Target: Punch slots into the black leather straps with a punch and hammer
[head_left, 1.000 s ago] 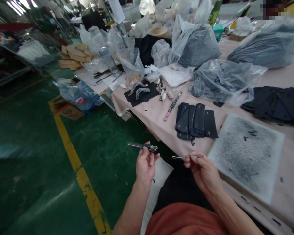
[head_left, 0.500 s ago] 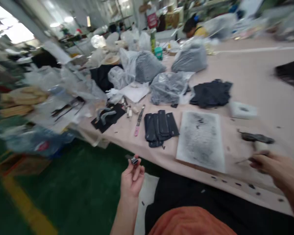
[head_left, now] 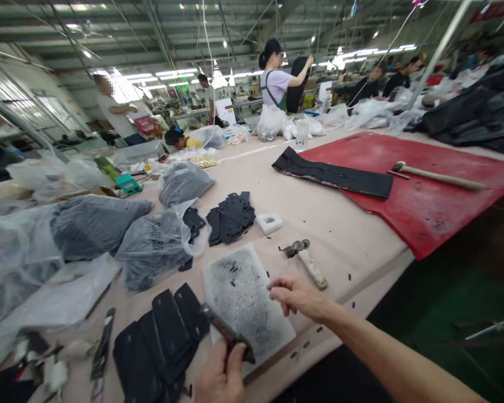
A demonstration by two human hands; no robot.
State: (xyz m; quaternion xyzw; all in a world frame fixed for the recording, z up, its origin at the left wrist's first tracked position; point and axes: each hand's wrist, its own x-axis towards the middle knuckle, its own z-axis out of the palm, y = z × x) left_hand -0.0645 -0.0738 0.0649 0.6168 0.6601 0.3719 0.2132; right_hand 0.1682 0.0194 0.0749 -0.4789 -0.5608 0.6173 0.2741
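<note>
My left hand point(head_left: 220, 378) is at the bottom edge, closed round a dark metal tool point(head_left: 229, 334) that points up over a scuffed white board point(head_left: 246, 294). My right hand point(head_left: 296, 294) hovers over the board's right edge with its fingers curled in a pinch; what they hold, if anything, I cannot make out. A small hammer with a pale handle point(head_left: 308, 260) lies just beyond that hand. A stack of black flat pieces point(head_left: 163, 336) lies left of the board.
Plastic bags of dark pieces point(head_left: 155, 246) and a loose black pile point(head_left: 231, 215) lie farther back. A red mat point(head_left: 407, 179) carries a long hammer point(head_left: 437, 176) and a black strip point(head_left: 331, 176). Several people work at the far end. The table edge and green floor are at right.
The view has swung right and up across the table. My right hand moved from in front of my body to over the board by the small hammer. My left hand keeps the tool.
</note>
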